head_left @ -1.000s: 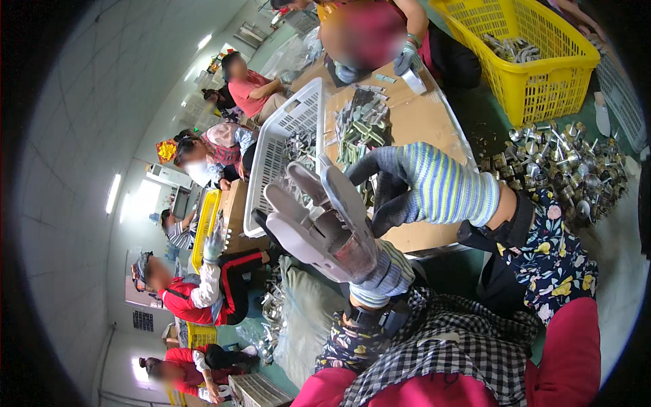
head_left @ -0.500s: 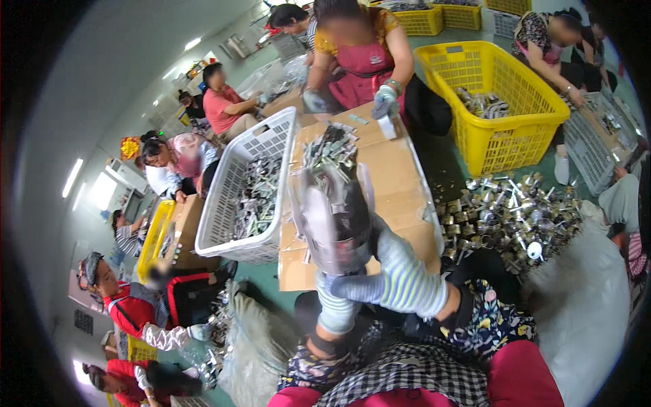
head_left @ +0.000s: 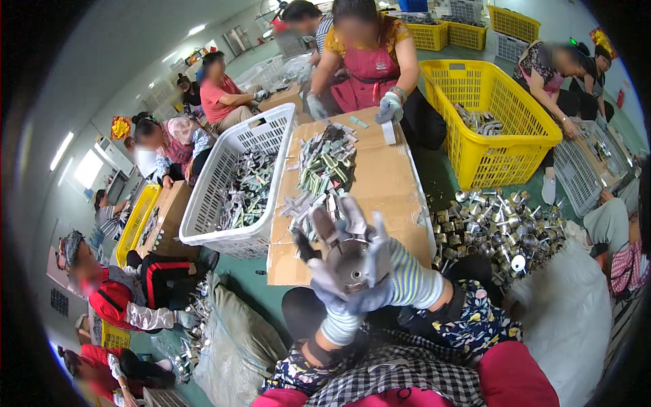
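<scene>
A round, hollow grey metal part (head_left: 351,263), like a cup with a small hole in its bottom, is held in front of me over the near edge of the cardboard-topped table (head_left: 390,210). My left hand (head_left: 324,268), in a grey glove with a pale cuff, closes round its left side and underside. Around the right side curl the fingers of my right hand (head_left: 386,261), in a glove with striped cuff. Just beyond lies a heap of flat grey and greenish metal pieces (head_left: 327,159). Some of them are hidden behind my fingers.
A white crate (head_left: 234,234) of similar pieces adjoins the table's left side. At right are a yellow crate (head_left: 502,159), a pile of metal parts (head_left: 502,230) and a white sack (head_left: 566,298). Another sack (head_left: 237,332) stands left. Across the table sits a co-worker (head_left: 366,68).
The blurred part in my hands has come lower and nearer to me, and its hollow inside now shows. My fingers have spread around it. The heap on the table is less covered.
</scene>
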Available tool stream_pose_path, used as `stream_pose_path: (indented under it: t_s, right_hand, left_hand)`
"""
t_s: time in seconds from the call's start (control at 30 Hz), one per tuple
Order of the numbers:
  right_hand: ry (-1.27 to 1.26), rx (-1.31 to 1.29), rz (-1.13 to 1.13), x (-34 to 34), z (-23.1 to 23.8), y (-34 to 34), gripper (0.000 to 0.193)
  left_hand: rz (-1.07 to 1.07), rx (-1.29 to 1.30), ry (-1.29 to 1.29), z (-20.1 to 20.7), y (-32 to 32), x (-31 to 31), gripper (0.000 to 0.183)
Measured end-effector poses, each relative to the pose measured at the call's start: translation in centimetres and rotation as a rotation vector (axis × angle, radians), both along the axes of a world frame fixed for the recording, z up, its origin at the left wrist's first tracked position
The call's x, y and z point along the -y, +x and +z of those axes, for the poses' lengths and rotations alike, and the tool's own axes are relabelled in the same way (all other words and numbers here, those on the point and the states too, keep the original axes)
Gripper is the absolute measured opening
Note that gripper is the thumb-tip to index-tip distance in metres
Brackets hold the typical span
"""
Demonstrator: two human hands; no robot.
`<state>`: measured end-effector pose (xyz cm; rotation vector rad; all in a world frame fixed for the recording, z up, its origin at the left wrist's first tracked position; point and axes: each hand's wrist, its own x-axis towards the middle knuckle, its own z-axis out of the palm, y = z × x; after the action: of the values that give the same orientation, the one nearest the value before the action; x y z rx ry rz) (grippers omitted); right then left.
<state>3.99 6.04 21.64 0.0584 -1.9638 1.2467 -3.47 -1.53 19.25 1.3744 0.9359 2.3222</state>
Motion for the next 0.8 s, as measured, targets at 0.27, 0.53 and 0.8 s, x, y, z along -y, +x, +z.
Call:
stream_pose_path:
  t_s: [0.27,0.53,0.8]
  right_hand:
    - [-0.587,-0.150,-0.162,3.3,-1.3,-2.6,0.099]
    - [-0.326,-0.286,-0.097,3.5,-0.3,-1.7,0.107]
    - [-1.002,-0.078,0.491,3.2,-1.6,0.0,0.047]
  left_hand:
    - [-0.264,0.258,-0.053,-5.8,-2.1,1.7,0.056]
    - [0.487,-0.109,-0.347,-0.2,0.4,1.1,0.064]
    - [0.157,0.159,-0.229,-4.5,0.2,2.6,0.066]
